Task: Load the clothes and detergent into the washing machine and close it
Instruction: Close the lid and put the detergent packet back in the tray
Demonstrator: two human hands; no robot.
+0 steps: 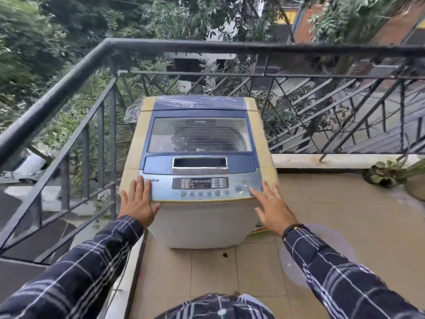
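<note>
A top-loading washing machine [197,212] stands on the balcony floor with its blue-framed glass lid [199,137] down flat. Its control panel [200,186] runs along the front edge. My left hand [138,201] lies flat on the front left corner of the machine, fingers spread. My right hand [272,206] is at the front right corner, fingers apart, fingertips touching the panel's right end. Neither hand holds anything. No clothes or detergent show in the view.
A black metal railing [110,93] encloses the balcony on the left and behind the machine. A potted plant [388,172] sits on the tiled floor at the right. Bare tiles [333,203] lie to the right of the machine.
</note>
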